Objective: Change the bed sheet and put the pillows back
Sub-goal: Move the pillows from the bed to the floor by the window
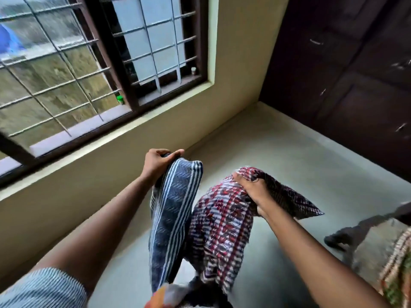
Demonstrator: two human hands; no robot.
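Blue pillow [171, 216]: a long, soft cushion hanging almost upright in the middle of the view, held up by its top corner above the floor [278, 147]. Its cover is dark blue woven cloth with a fine dashed pattern and bands of thin white stripes running along its length.
Red pillow [222, 230]: just beside the blue one, to its right, with their edges touching. It droops over in a bend, one end hanging down and the other pointing out to the right. The cover is thin cotton with white and dark stripes and red floral bands, creased where it is bunched.
Left hand [159, 162]: fingers and thumb curled tightly round the top corner of the blue pillow, pinching the cloth.
Right hand [251, 187]: clamped over the bend of the red pillow, fingers wrapped into the gathered fabric.
Sleeve [44, 290]: short, with fine blue and white stripes, on the left arm.
Bundle [169, 296]: blurred orange and pale cloth below the pillows at the bottom edge; I cannot tell what it is.
Floor: smooth, matt grey-green.
Wall [111, 170]: plain cream plaster.
Window [66, 74]: dark brown frame with a grid of thin metal bars.
Sill items: a small green bottle [120, 99] and a small white pot [193, 70], well apart.
Wardrobe [344, 85]: dark glossy wood panels with small metal handles.
Patterned cloth [398, 274]: orange and green, at the right edge.
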